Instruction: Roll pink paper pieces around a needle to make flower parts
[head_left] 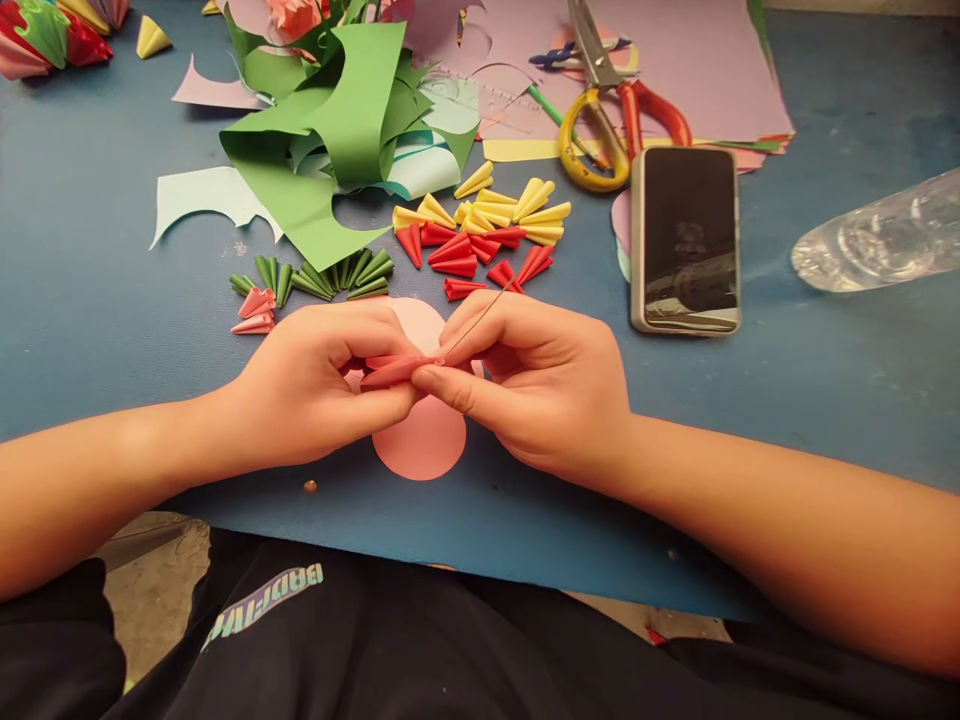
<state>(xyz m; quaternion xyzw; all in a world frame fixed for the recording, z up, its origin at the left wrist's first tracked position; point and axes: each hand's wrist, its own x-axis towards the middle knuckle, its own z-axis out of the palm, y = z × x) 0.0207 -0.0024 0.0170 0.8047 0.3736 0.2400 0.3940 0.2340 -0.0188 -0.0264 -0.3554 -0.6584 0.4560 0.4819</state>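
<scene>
Over pink disc | left hand fingers pinch pink cone | right hand — fingers pinch wire | bottle lying aside

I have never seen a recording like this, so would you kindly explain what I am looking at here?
There is no machine: one camera on a person's head looks down at their own bare hands over a blue table. The left hand pinches a folded pink paper piece; the right hand has a pinch grip on a thin needle. A pink paper circle lies beneath them. Beyond lie small green cones, red cones and yellow cones of folded paper, green paper scraps, scissors, a phone and a clear bottle on its side.
</scene>
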